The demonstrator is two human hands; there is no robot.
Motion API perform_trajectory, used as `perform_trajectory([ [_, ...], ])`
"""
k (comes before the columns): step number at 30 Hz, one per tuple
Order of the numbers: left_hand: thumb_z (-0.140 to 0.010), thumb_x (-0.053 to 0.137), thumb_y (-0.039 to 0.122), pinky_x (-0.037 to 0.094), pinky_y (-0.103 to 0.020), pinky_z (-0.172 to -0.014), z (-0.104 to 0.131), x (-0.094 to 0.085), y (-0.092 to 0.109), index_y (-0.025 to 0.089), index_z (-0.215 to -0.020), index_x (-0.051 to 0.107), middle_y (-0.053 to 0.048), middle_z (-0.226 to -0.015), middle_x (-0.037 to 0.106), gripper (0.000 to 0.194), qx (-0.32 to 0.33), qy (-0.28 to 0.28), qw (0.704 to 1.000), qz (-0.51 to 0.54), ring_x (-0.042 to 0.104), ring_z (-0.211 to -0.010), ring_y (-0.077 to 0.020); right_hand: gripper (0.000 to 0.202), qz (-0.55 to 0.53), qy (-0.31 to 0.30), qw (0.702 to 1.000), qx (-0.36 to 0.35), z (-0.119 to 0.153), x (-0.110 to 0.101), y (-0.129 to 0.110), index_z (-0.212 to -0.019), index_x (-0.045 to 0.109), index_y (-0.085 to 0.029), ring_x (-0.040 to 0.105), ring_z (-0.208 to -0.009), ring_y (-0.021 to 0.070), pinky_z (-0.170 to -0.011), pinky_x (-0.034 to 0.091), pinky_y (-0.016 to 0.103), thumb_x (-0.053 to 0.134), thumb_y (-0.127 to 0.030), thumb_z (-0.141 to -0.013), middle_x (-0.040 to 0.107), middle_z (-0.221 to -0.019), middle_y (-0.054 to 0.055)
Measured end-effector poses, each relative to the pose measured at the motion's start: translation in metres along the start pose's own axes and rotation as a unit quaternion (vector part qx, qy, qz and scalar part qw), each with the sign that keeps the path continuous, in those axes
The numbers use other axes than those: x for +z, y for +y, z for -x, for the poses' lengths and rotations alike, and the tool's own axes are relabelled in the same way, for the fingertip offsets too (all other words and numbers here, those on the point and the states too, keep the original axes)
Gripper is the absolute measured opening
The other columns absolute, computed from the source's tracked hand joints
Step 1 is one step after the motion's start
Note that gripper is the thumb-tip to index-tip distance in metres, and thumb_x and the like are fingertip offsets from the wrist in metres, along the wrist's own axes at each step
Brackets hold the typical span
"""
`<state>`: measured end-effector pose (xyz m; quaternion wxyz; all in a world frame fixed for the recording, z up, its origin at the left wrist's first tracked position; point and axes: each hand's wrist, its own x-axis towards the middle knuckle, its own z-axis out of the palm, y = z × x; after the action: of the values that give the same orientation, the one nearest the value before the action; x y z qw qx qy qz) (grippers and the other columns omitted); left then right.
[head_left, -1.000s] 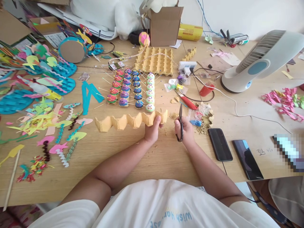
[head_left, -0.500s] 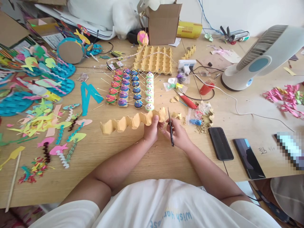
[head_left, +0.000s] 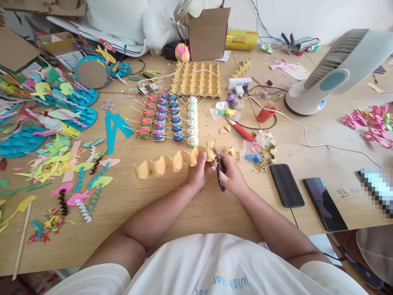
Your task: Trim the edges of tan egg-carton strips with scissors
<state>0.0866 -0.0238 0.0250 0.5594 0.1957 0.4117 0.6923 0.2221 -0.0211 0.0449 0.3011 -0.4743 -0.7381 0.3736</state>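
A long yellow egg-carton strip [head_left: 175, 161] is raised over the table, its cups in a row. Near its right end my left hand [head_left: 197, 172] grips it, thumb on top. Black scissors [head_left: 220, 170] are in my right hand [head_left: 232, 175], with the blades pointing up and away from me, against the strip's right end. Beyond the strip stand rows of painted cups: red and green, purple, dark blue [head_left: 177, 126], and white [head_left: 193, 123], several with thin sticks poking out.
An uncut egg tray [head_left: 196, 80] lies behind the painted rows. Coloured paper cut-outs [head_left: 50, 157] spread over the left side. At right are a white fan [head_left: 325, 78], a red cup [head_left: 266, 112], a box cutter [head_left: 242, 130], phones [head_left: 287, 185] and a white cable.
My right hand has brought the scissors to the strip's right end, and the blades now tilt left. The strip has shifted slightly right and down in view.
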Motion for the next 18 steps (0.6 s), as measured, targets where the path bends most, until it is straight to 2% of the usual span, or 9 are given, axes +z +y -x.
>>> perform_trajectory([
  [8,-0.068,0.084,0.064,0.048,-0.027,-0.061,-0.002,-0.006,-0.006,0.019,-0.093,0.070,-0.001,-0.077,0.069,0.054,-0.039,-0.011,0.998,0.052,0.060,-0.064,-0.0126,0.036,0.039,0.011,0.999,0.004,-0.001,-0.004,-0.005,-0.118,0.060,-0.021,0.056,-0.066,0.0175,-0.062,0.039,0.028,0.065,-0.043,-0.091,0.061,-0.075,-0.001],
  [10,-0.070,0.082,0.066,0.050,-0.028,-0.064,-0.003,-0.007,-0.007,0.019,-0.094,0.070,-0.002,-0.079,0.070,0.054,-0.030,-0.011,0.998,0.049,0.061,-0.066,-0.0140,0.036,0.042,0.013,0.999,0.003,-0.001,-0.005,-0.005,-0.118,0.061,-0.021,0.056,-0.065,0.0169,-0.061,0.038,0.027,0.065,-0.044,-0.091,0.061,-0.073,-0.001],
  [14,-0.070,0.080,0.069,0.052,-0.030,-0.069,-0.003,-0.009,-0.010,0.021,-0.101,0.071,-0.006,-0.095,0.074,0.058,0.001,-0.012,1.000,0.029,0.067,-0.083,-0.0191,0.037,0.048,0.019,0.999,0.000,-0.003,-0.006,-0.003,-0.115,0.063,-0.020,0.053,-0.061,0.0158,-0.059,0.036,0.026,0.065,-0.048,-0.090,0.060,-0.068,-0.002],
  [18,-0.069,0.076,0.075,0.054,-0.035,-0.074,-0.004,-0.014,-0.016,0.021,-0.105,0.070,-0.007,-0.098,0.073,0.065,0.001,-0.024,1.000,0.010,0.068,-0.084,-0.0215,0.037,0.044,0.023,0.999,-0.007,-0.004,-0.006,-0.001,-0.114,0.064,-0.019,0.051,-0.059,0.0150,-0.058,0.035,0.026,0.065,-0.047,-0.090,0.059,-0.068,-0.001],
])
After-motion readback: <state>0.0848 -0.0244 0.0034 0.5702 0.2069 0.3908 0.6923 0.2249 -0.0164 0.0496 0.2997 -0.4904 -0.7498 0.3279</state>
